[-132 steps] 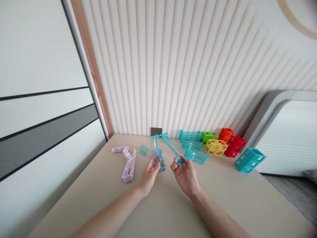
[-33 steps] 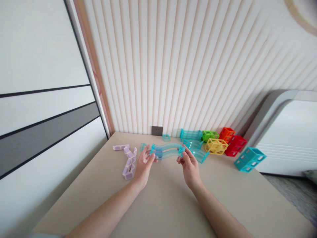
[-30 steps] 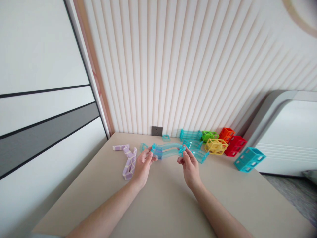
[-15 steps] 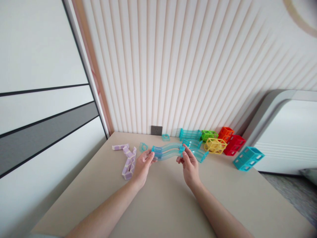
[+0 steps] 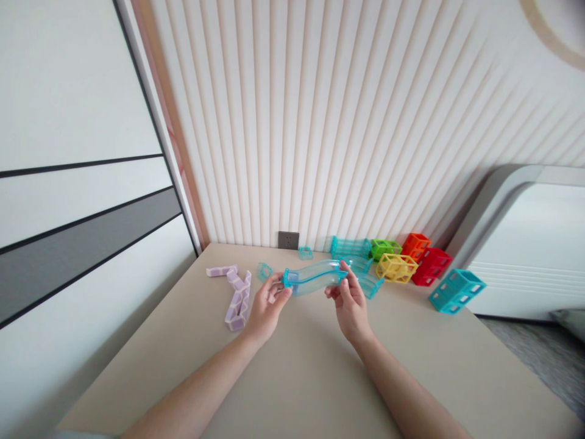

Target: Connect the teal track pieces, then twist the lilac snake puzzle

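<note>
A see-through blue curved tube piece [image 5: 315, 276] is held level above the table between my two hands. My left hand [image 5: 267, 306] pinches its left end collar, thumb in front and fingers behind. The right end rests in the grip of my right hand [image 5: 350, 305], with the thumb below and the index finger along the top. Behind my right hand lie more blue tube pieces [image 5: 371, 285], partly hidden by it. A small blue connector piece [image 5: 264, 271] lies just beyond my left hand, and a purple-and-white snake puzzle [image 5: 238, 302] lies left of it.
Along the back right of the beige table [image 5: 301, 378] stand green [image 5: 385, 249], yellow [image 5: 397, 268], orange [image 5: 415, 246], red [image 5: 431, 266] and blue block frames [image 5: 457, 291]. Another small connector [image 5: 305, 252] lies by the wall socket [image 5: 289, 239]. A white cabinet [image 5: 91, 292] borders the left side.
The tube piece has turned about its length, so a single blue seam now faces me. My left thumb has shifted lower on its end, and both hands stay in nearly the same place.
</note>
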Demonstrator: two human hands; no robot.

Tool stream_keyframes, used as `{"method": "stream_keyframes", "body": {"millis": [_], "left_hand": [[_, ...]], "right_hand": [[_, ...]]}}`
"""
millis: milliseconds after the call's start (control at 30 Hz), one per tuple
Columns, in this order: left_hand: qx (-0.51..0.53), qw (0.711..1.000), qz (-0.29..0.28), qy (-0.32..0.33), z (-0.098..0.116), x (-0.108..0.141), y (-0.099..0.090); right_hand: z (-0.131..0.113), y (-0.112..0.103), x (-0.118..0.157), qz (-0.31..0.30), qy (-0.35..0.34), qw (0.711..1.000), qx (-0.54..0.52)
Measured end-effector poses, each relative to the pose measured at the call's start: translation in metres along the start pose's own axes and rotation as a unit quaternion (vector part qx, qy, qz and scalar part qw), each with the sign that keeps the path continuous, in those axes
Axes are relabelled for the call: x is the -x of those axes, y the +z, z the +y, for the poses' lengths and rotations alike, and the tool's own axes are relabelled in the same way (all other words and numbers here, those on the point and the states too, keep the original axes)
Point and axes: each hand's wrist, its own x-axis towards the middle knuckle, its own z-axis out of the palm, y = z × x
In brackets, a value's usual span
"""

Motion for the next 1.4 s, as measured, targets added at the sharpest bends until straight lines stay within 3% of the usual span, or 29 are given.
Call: {"method": "stream_keyframes", "body": {"millis": [333,500,700,900,1167,1400], "left_hand": [[0.003,0.996,-0.061,0.062,-0.003,0.004,0.002],[0.002,0.996,-0.078,0.048,-0.004,0.006,0.003],[0.002,0.997,-0.066,0.035,-0.003,0.004,0.002],[-0.035,0.998,0.014,0.043,-0.004,0.000,-0.002],[-0.087,0.992,0.049,0.073,-0.002,-0.001,-0.007],[-0.133,0.989,0.046,0.042,0.000,0.000,-0.007]], "right_hand": [[-0.006,0.005,0.000,0.012,0.049,0.995,-0.088],[0.002,0.002,-0.003,0.052,0.045,0.995,-0.075],[0.003,0.002,-0.003,0.052,0.015,0.997,-0.057],[0.004,0.001,0.003,-0.003,-0.016,1.000,0.010],[0.001,0.001,0.011,-0.124,0.011,0.992,0.037],[0.001,0.003,0.014,-0.128,0.007,0.987,0.093]]}}
